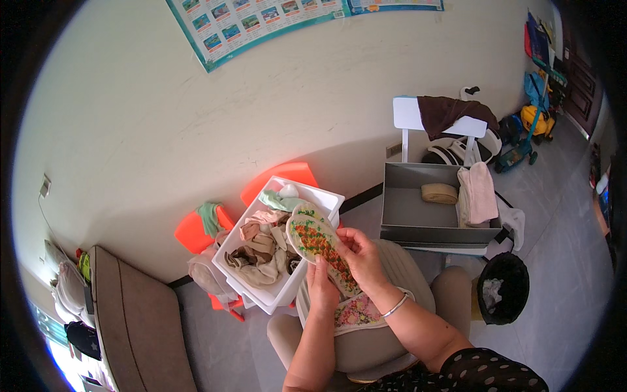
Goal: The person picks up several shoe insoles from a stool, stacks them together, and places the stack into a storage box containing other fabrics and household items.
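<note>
In front of me a pair of insoles (309,236) with orange and green floral patterning is held up, one overlapping the other. My left hand (323,286) grips their near side, thumb on top. My right hand (363,257) holds the right edge, and a silver bangle circles that wrist. Below them, a white item with pink floral patterning (360,311) lies on the grey-beige padded seat (399,274); my arms partly cover it. Just beyond my left hand stands a white plastic bin (264,305) with crumpled beige, brown, pink and green clothing (264,250).
A grey storage box (401,206) on the right holds a rolled tan strap (439,193) and folded pale pink cloth (477,193). Near it are a black-lined waste bin (514,289) and a white chair (405,113). Orange chairs (279,179) and a brown sofa (137,318) stand left.
</note>
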Available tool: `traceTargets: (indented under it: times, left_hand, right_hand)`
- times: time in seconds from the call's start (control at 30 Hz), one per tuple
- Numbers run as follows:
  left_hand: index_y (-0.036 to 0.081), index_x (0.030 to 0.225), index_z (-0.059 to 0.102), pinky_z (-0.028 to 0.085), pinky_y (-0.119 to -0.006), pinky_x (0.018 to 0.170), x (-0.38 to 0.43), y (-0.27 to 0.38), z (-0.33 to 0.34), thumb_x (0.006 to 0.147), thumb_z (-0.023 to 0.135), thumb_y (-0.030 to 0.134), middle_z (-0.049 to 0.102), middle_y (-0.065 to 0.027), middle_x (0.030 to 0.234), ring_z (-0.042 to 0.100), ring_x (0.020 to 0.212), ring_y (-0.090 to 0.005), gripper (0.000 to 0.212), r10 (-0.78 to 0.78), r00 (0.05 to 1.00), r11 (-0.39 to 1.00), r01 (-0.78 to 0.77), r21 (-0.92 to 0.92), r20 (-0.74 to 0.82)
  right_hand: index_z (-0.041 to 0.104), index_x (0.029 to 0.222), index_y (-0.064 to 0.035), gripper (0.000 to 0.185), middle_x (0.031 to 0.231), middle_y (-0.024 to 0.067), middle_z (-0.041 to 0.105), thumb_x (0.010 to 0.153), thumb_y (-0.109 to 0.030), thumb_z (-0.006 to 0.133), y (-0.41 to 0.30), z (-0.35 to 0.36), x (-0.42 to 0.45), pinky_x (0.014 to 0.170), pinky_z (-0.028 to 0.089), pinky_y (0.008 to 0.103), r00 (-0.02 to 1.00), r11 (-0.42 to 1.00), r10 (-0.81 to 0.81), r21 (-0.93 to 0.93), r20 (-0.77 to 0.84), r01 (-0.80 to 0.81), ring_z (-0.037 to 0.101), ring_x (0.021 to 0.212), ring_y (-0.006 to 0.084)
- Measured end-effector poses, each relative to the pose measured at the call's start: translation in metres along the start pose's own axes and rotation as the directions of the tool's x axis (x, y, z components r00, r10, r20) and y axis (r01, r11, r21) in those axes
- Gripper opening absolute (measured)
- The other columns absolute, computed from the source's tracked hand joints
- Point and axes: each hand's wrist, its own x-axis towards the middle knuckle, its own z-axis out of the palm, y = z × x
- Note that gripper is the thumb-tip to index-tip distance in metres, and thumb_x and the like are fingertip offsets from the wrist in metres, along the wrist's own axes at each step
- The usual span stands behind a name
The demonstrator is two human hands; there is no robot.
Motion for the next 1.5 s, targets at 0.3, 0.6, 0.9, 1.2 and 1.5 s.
traceTargets:
  times: [0.3,0.6,0.9,1.2,1.5]
  left_hand:
    - [0.002,0.138,0.039,0.043,-0.04,0.102,0.002,0.002,-0.001,0.1,0.048,0.022,0.054,-0.0131,0.131,0.054,0.119,-0.0248,0.044,0.038,0.999,0.998,-0.04,0.043,0.037]
    - [0.003,0.131,0.047,0.046,-0.024,0.06,0.009,0.008,-0.002,0.099,0.052,0.024,0.058,-0.0021,0.088,0.056,0.071,-0.0097,0.039,0.138,0.98,0.99,-0.135,0.032,-0.142]
    - [-0.001,0.142,0.038,0.046,-0.032,0.095,0.001,0.006,0.004,0.1,0.052,0.032,0.056,-0.0104,0.125,0.055,0.111,-0.0185,0.056,0.015,0.998,0.99,-0.023,0.136,0.061]
    - [-0.004,0.14,0.039,0.041,-0.031,0.1,0.004,0.002,0.002,0.099,0.054,0.03,0.054,-0.0105,0.129,0.053,0.115,-0.0175,0.055,0.068,0.993,0.953,-0.094,0.289,0.099]
    - [-0.004,0.137,0.04,0.041,-0.032,0.1,0.0,0.005,0.009,0.101,0.052,0.029,0.054,-0.0111,0.126,0.052,0.115,-0.0178,0.051,0.181,0.982,0.915,-0.19,0.355,0.059]
  right_hand:
    - [0.055,0.116,-0.003,0.025,0.108,0.0075,0.062,0.094,-0.011,0.061,-0.012,-0.01,0.009,0.091,0.05,0.0293,0.973,0.739,0.224,0.64,0.063,-0.212,0.06,0.101,0.015]
    - [0.053,0.125,-0.01,0.029,0.1,0.0053,0.067,0.096,-0.013,0.056,-0.016,-0.013,0.01,0.066,0.055,0.0302,0.934,0.561,0.31,0.759,0.178,-0.33,0.064,0.079,0.0157]
    - [0.056,0.122,-0.0009,0.026,0.107,0.0083,0.063,0.098,-0.011,0.053,-0.02,0.003,0.0,0.081,0.052,0.027,0.927,0.783,0.345,0.498,0.15,-0.372,0.062,0.093,0.0148]
    - [0.059,0.119,-0.0008,0.025,0.105,0.0058,0.062,0.1,-0.015,0.052,-0.012,0.009,-0.007,0.082,0.048,0.0245,0.982,0.973,0.169,0.146,0.088,-0.181,0.059,0.092,0.0118]
    - [0.057,0.121,0.0001,0.029,0.112,0.0086,0.057,0.098,-0.017,0.051,0.003,0.005,-0.005,0.095,0.043,0.0309,0.987,0.998,0.037,-0.052,0.155,-0.03,0.056,0.108,0.0191]
